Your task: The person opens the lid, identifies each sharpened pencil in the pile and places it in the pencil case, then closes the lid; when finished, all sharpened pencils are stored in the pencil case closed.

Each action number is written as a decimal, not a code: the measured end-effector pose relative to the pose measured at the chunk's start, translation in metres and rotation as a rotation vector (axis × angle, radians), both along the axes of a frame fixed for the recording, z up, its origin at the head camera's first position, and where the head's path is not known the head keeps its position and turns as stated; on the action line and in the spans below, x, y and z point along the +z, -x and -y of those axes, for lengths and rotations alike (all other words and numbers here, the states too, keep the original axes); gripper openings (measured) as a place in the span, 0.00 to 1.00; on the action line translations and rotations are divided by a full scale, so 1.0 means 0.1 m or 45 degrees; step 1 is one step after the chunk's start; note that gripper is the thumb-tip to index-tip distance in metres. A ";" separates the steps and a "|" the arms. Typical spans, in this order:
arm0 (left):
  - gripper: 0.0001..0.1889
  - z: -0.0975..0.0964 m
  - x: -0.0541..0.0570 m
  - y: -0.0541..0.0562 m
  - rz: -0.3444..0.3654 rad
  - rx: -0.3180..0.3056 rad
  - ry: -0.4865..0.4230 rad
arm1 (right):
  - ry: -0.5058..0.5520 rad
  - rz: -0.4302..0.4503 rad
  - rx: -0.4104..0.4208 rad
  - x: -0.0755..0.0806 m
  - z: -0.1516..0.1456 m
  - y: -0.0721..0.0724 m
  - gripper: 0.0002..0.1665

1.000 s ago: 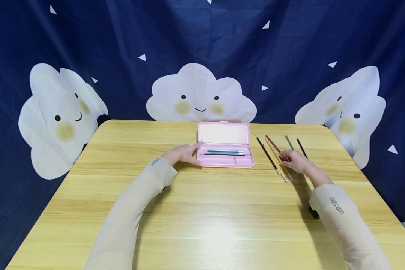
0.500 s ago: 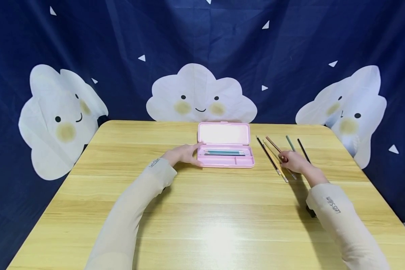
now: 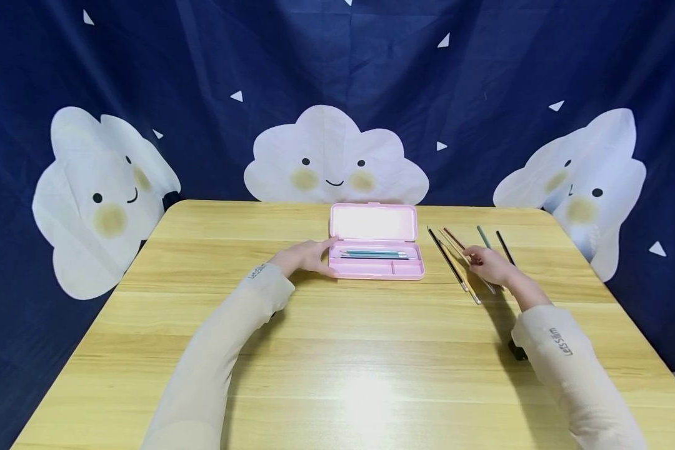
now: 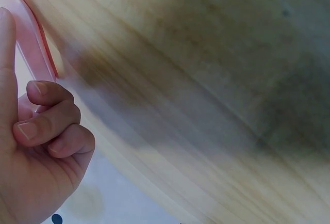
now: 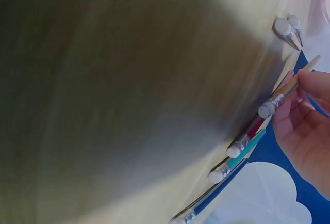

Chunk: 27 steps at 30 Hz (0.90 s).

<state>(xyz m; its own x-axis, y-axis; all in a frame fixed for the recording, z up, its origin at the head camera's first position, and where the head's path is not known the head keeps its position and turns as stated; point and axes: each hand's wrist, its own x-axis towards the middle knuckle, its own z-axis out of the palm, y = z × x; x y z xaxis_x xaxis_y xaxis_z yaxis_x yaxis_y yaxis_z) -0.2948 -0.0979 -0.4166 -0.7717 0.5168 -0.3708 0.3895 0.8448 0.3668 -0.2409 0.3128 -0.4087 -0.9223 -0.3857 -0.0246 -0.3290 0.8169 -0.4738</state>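
Observation:
An open pink pencil case (image 3: 378, 269) lies at the back of the table with a few teal pencils (image 3: 373, 254) in its long compartment. My left hand (image 3: 305, 256) grips the case's left end, thumb and a finger at its two corners; the left wrist view shows the other fingers curled beside it. My right hand (image 3: 490, 265) pinches a yellow pencil (image 5: 291, 85) between thumb and fingers, its eraser end toward the wrist camera. Right below it a red pencil (image 5: 253, 127) lies on the table. A green pencil (image 3: 483, 235) and a dark pencil (image 3: 505, 247) lie farther right.
Between the case and my right hand lie a black pencil (image 3: 447, 257) and another yellow pencil (image 3: 472, 294), side by side. The wooden table (image 3: 337, 350) ends at a blue curtain (image 3: 337, 69) with white clouds.
My right hand has shifted slightly, and the eraser end of the pinched pencil has swung a little right, away from the black and yellow pair. The left hand and case stay put.

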 end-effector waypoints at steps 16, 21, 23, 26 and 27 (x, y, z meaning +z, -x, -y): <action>0.54 0.00 0.02 -0.01 0.005 0.000 0.007 | 0.108 0.001 0.048 0.03 0.23 0.05 0.16; 0.54 0.01 0.02 -0.01 0.002 0.001 0.011 | 0.100 0.019 0.065 0.03 0.32 0.10 0.17; 0.54 0.01 0.02 -0.01 0.003 0.002 0.014 | 0.112 0.008 0.095 0.02 0.37 0.13 0.16; 0.54 0.01 0.02 -0.01 0.003 -0.001 0.015 | 0.118 -0.022 0.140 0.01 0.42 0.17 0.15; 0.54 0.01 0.03 -0.01 0.003 -0.001 0.014 | 0.122 -0.026 0.150 0.00 0.44 0.18 0.15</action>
